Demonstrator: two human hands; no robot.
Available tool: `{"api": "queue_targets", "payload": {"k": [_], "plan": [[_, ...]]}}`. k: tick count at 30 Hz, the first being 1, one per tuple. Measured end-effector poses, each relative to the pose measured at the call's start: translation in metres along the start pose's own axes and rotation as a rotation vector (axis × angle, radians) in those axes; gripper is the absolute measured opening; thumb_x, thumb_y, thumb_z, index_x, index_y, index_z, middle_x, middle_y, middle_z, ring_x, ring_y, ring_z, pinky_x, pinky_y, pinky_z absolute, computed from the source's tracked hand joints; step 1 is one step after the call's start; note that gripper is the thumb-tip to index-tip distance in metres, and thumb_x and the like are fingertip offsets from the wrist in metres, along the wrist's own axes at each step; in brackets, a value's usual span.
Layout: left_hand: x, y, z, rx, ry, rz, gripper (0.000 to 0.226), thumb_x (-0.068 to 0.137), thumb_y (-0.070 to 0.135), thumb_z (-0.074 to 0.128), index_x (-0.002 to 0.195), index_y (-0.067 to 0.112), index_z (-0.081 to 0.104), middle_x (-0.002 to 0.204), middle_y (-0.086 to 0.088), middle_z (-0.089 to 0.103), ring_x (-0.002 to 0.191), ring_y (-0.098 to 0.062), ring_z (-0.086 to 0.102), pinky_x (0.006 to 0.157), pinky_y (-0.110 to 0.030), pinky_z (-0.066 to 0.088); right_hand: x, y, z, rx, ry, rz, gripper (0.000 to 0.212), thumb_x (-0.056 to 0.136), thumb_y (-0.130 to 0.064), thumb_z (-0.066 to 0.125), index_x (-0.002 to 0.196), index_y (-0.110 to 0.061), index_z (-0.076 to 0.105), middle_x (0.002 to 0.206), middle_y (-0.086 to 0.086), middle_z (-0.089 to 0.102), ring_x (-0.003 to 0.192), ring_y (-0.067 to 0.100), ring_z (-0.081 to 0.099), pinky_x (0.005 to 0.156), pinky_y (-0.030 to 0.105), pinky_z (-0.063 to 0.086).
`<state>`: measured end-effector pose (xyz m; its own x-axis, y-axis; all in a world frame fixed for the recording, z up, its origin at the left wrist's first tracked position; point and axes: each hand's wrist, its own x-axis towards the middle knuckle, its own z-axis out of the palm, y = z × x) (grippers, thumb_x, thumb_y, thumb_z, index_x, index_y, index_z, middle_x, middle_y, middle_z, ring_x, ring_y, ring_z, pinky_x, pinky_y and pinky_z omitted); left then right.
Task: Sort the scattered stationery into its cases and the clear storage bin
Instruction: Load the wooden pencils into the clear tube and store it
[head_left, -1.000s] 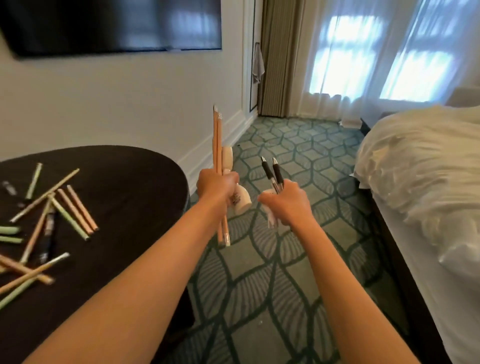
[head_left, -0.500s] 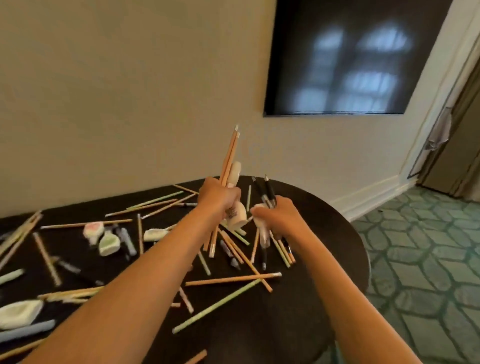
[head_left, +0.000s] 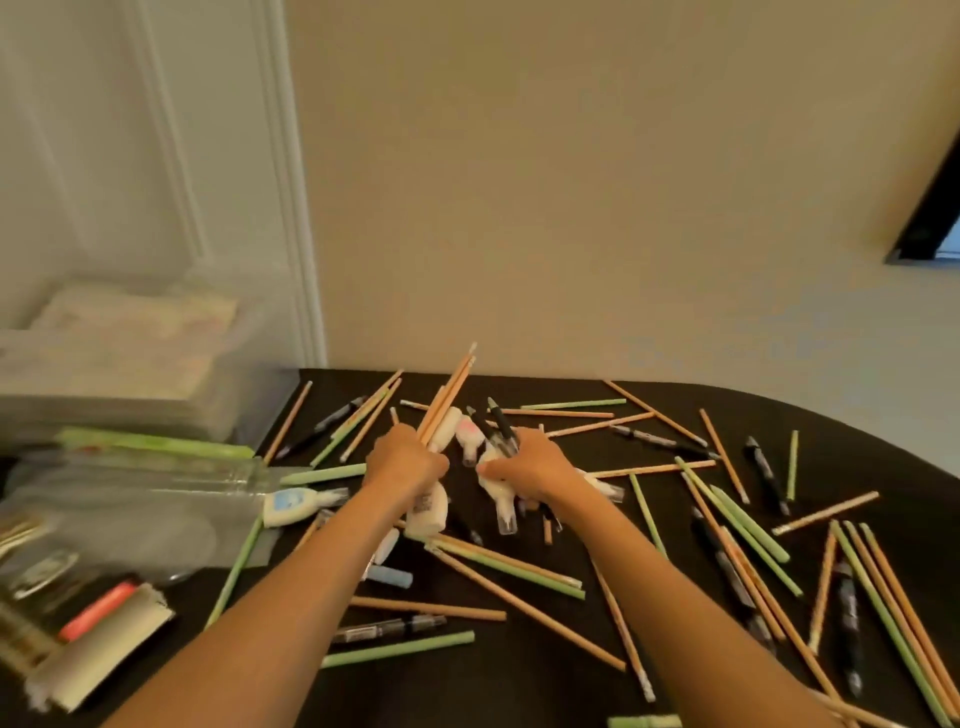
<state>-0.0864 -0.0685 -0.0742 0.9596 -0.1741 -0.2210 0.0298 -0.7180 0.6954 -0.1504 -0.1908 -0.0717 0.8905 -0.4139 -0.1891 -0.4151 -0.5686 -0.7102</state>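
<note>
Orange pencils (head_left: 448, 396) and a white correction-tape case (head_left: 429, 512) clenched in the left hand (head_left: 405, 460), pencil tips fanned up and away toward the wall. Two black pens (head_left: 497, 423) and another white case (head_left: 497, 486) gripped in the right hand (head_left: 530, 464), just beside the left, both held low over the dark table (head_left: 545, 691). Changed within the last second: then raised over the carpeted floor by the bed, half a second ago swung back above the table's right end, now brought over its middle with the view turned left. Newly in view at the left: a clear bin (head_left: 135, 358) at the table's far corner, flat clear cases (head_left: 130, 499) in front of it, an orange marker (head_left: 96, 609) near the front edge. Likely meaning: handfuls gathered, carried toward the containers, next step probably dropping pencils and pens into their cases. Far from finished, judging by the many orange and green pencils (head_left: 748, 540), black pens and a blue-labelled case (head_left: 291, 505) scattered across the tabletop all around both hands.
</note>
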Motion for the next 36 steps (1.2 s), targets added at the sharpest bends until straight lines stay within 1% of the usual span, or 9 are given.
{"api": "queue_targets", "payload": {"k": [4,7,11,17,23,28,32,34,36], "plan": [[0.007,-0.028,-0.002,-0.024,0.019,-0.038,0.04,0.086,0.019,0.062,0.121,0.006,0.05,0.116,-0.013,0.057,0.107,-0.027,0.056,0.082,-0.035,0.047,0.002,0.0,0.027,-0.089,-0.04,-0.02,0.042,0.087,-0.023,0.064,0.124,-0.011,0.049,0.116,0.005,0.054,0.091,0.014,0.051,0.076,0.027,0.049],[0.008,-0.035,0.004,-0.074,0.051,-0.023,0.039,0.086,0.024,0.063,0.119,0.006,0.053,0.113,-0.011,0.06,0.103,-0.025,0.058,0.079,-0.033,0.047,0.004,0.01,0.035,-0.089,0.053,-0.005,0.039,0.086,-0.02,0.064,0.12,-0.011,0.051,0.119,0.006,0.056,0.091,0.012,0.048,0.077,0.024,0.042],[0.008,-0.038,0.008,-0.142,0.048,-0.011,0.046,0.085,0.035,0.064,0.119,0.005,0.054,0.112,-0.01,0.061,0.103,-0.024,0.059,0.077,-0.031,0.044,-0.005,0.015,0.036,-0.04,0.167,0.034,0.046,0.086,-0.015,0.063,0.128,-0.01,0.045,0.125,0.006,0.053,0.111,0.018,0.052,0.082,0.022,0.041],[0.008,-0.035,0.009,-0.255,0.053,0.017,0.04,0.094,0.034,0.05,0.119,0.003,0.054,0.115,-0.014,0.059,0.103,-0.027,0.058,0.079,-0.033,0.045,-0.007,0.02,0.035,0.018,0.25,0.037,0.052,0.085,-0.007,0.063,0.13,-0.012,0.038,0.111,0.005,0.054,0.103,0.018,0.056,0.086,0.028,0.048],[-0.001,-0.037,-0.001,-0.033,0.145,0.083,0.03,0.099,0.021,0.042,0.121,0.003,0.05,0.128,-0.015,0.043,0.101,-0.025,0.055,0.076,-0.03,0.04,-0.017,0.017,0.037,0.021,0.399,0.012,0.057,0.087,-0.005,0.06,0.138,-0.01,0.033,0.137,0.011,0.041,0.122,0.022,0.047,0.092,0.026,0.043],[-0.011,-0.04,-0.013,0.104,0.223,0.188,0.023,0.098,0.016,0.042,0.118,0.006,0.049,0.124,-0.011,0.042,0.077,-0.014,0.046,0.07,-0.026,0.038,-0.028,0.017,0.037,0.095,0.433,-0.016,0.046,0.088,-0.005,0.058,0.131,-0.008,0.041,0.13,0.011,0.045,0.114,0.019,0.049,0.089,0.025,0.042],[-0.027,-0.046,-0.031,0.36,0.28,0.418,0.027,0.096,0.014,0.047,0.123,0.014,0.046,0.121,-0.006,0.047,0.095,-0.018,0.057,0.07,-0.025,0.043,-0.036,0.008,0.037,0.371,0.418,-0.002,0.027,0.092,-0.006,0.051,0.119,-0.007,0.053,0.113,0.009,0.062,0.085,0.008,0.056,0.079,0.023,0.048],[-0.037,-0.051,-0.041,0.511,0.302,0.599,0.032,0.096,0.014,0.047,0.127,0.016,0.042,0.123,-0.004,0.046,0.093,-0.018,0.059,0.068,-0.025,0.046,-0.044,-0.001,0.037,0.712,0.299,0.051,0.019,0.096,-0.016,0.049,0.111,-0.007,0.055,0.097,0.011,0.067,0.08,0.012,0.062,0.081,0.03,0.054],[-0.048,-0.054,-0.049,0.593,0.291,0.75,0.03,0.096,0.015,0.045,0.126,0.017,0.042,0.121,-0.003,0.047,0.09,-0.018,0.06,0.07,-0.026,0.049,-0.055,-0.006,0.036,0.961,0.152,0.058,0.029,0.097,-0.034,0.046,0.102,-0.008,0.057,0.09,0.012,0.067,0.078,0.017,0.063,0.074,0.029,0.053]]}}
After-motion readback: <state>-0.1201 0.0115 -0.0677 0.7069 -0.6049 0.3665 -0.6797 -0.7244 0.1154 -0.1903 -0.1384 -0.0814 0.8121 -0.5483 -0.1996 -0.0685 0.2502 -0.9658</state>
